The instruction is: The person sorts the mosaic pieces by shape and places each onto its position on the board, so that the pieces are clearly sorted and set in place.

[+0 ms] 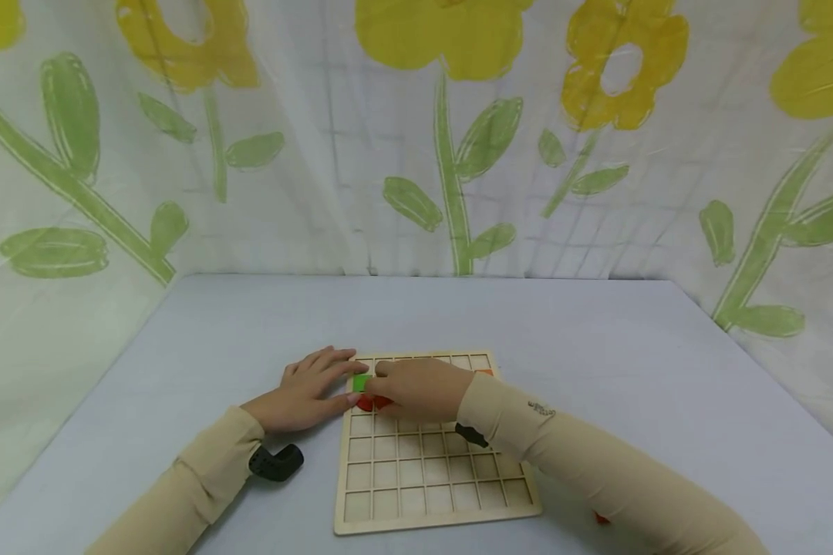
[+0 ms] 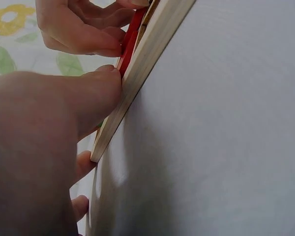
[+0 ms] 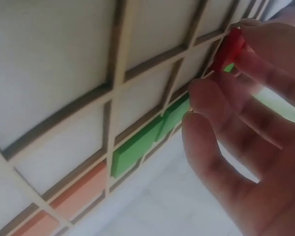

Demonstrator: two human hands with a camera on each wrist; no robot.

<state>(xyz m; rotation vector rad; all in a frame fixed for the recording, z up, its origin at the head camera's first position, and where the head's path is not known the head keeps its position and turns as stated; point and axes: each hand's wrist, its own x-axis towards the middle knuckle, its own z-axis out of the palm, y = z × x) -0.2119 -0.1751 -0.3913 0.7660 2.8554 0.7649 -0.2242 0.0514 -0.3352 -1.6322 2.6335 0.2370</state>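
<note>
A square wooden grid board [image 1: 377, 473] lies on the table. My left hand [image 1: 304, 395] is at its left edge, fingers extended, the thumb tip against a red piece [image 2: 130, 48] just above the rim. Over the board's upper left part, my right hand [image 1: 423, 389] pinches a red piece [image 3: 228, 49] between thumb and fingers at a grid cell. Another red piece [image 1: 365, 403] sits beside it, next to the left thumb. A green piece [image 1: 359, 383] lies in the cell behind. The right hand's fingertips are partly hidden in the head view.
Green tiles [image 3: 137, 150] and orange tiles [image 3: 83, 189] fill cells along one side of the board. A small red thing [image 1: 601, 519] lies on the white table [image 1: 250, 308], partly under the right sleeve. Behind hangs a flower-printed curtain [image 1: 284, 208].
</note>
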